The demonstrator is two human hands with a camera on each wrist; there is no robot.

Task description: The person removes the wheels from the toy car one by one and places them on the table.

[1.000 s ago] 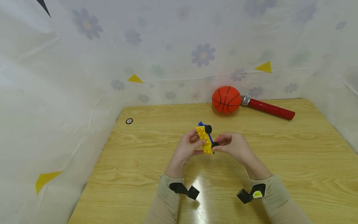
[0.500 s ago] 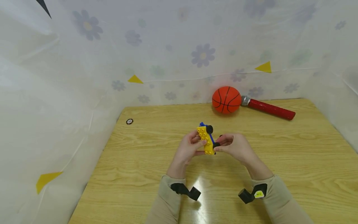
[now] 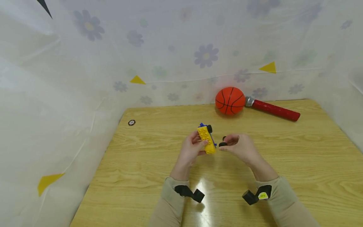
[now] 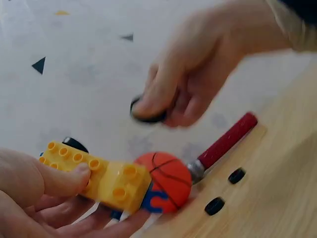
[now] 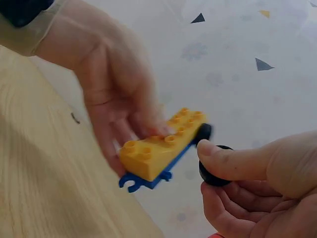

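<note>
Wooden table [image 3: 141, 176], light grain, glare patch near centre. White sheet backdrop [image 3: 85, 63] with faded flower print on far and both sides. Yellow triangle stickers [image 3: 137, 80] on sheet.

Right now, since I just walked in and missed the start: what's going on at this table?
A person holds a yellow brick car in the left hand, above the wooden table. The right hand pinches a black wheel beside the car, not touching it. One wheel sits on the car's far end. A basketball and a red pump lie at the back.
</note>
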